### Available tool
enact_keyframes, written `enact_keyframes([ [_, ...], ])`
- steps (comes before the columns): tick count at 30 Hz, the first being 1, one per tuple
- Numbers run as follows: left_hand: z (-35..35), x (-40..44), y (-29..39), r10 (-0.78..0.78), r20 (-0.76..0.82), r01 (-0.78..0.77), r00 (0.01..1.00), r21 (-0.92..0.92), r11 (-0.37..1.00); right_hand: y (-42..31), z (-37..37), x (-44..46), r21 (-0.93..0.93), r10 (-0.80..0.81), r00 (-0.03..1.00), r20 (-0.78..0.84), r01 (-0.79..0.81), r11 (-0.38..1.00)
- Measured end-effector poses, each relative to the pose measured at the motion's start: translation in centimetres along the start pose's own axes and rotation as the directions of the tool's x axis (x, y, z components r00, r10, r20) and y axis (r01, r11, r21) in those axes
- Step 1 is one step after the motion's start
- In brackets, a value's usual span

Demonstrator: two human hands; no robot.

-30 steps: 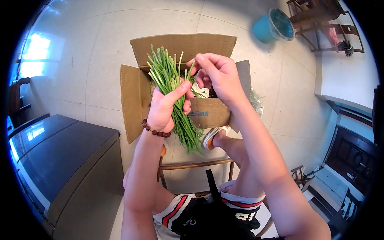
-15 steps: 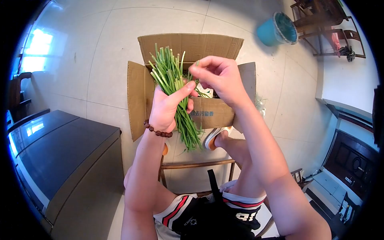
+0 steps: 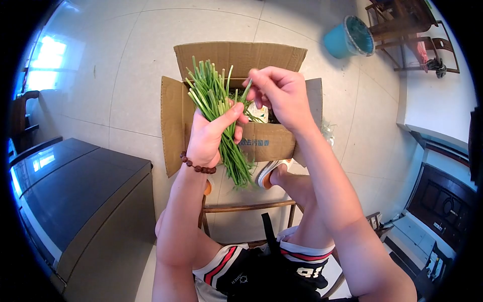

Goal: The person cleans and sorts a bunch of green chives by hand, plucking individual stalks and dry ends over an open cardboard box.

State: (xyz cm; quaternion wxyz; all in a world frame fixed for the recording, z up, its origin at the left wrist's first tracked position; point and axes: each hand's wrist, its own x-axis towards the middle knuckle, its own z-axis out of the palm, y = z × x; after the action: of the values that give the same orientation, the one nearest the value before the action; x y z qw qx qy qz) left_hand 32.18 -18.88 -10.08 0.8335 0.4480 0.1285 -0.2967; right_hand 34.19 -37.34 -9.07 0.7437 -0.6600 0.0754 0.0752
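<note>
My left hand (image 3: 214, 136), with a brown bead bracelet at the wrist, is wrapped round a bunch of long green stalks (image 3: 212, 95). The cut ends point up and away, and the thin leafy ends hang below the hand. Just right of the bunch, the thumb and fingers of my right hand (image 3: 276, 93) pinch the tip of a single green stalk (image 3: 247, 89). Both hands are above an open cardboard box (image 3: 266, 143), which holds green bits and a white item (image 3: 258, 114), partly hidden by the hands.
A blue bucket (image 3: 338, 42) stands at the upper right beside wooden furniture (image 3: 402, 15). A dark glossy cabinet (image 3: 75, 186) is at the left. Clear plastic (image 3: 327, 132) lies right of the box. My feet are just in front of the box.
The view has shifted slightly, moving the box right in the picture. My right hand came down towards the bunch, then drew up and right a little, a stalk tip between its fingers.
</note>
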Motion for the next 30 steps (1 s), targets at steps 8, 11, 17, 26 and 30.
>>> enact_keyframes([
  [8, 0.2, -0.2, 0.0, 0.015, 0.010, -0.015, 1.000, 0.007, 1.000, -0.4, 0.0, -0.2, -0.031, -0.017, 0.998, 0.056, 0.019, 0.999],
  [11, 0.3, -0.1, 0.0, 0.009, 0.017, -0.009, 1.000, -0.003, 1.000, -0.1, -0.2, -0.2, 0.011, -0.020, 0.997, 0.069, 0.019, 1.000],
  [17, 0.1, -0.1, -0.1, 0.016, 0.024, -0.017, 1.000, 0.023, 1.000, -1.0, -1.1, 0.5, 0.081, 0.064, 0.997, -0.036, -0.061, 0.995],
  [26, 0.2, -0.3, 0.1, 0.003, 0.017, -0.002, 1.000, -0.015, 1.000, -0.2, -0.6, 0.0, -0.057, -0.033, 0.997, 0.071, 0.037, 0.998],
  [30, -0.1, -0.4, 0.1, 0.010, 0.013, -0.010, 1.000, 0.015, 1.000, -0.9, -0.7, 0.2, 0.071, 0.120, 0.992, 0.049, -0.124, 0.990],
])
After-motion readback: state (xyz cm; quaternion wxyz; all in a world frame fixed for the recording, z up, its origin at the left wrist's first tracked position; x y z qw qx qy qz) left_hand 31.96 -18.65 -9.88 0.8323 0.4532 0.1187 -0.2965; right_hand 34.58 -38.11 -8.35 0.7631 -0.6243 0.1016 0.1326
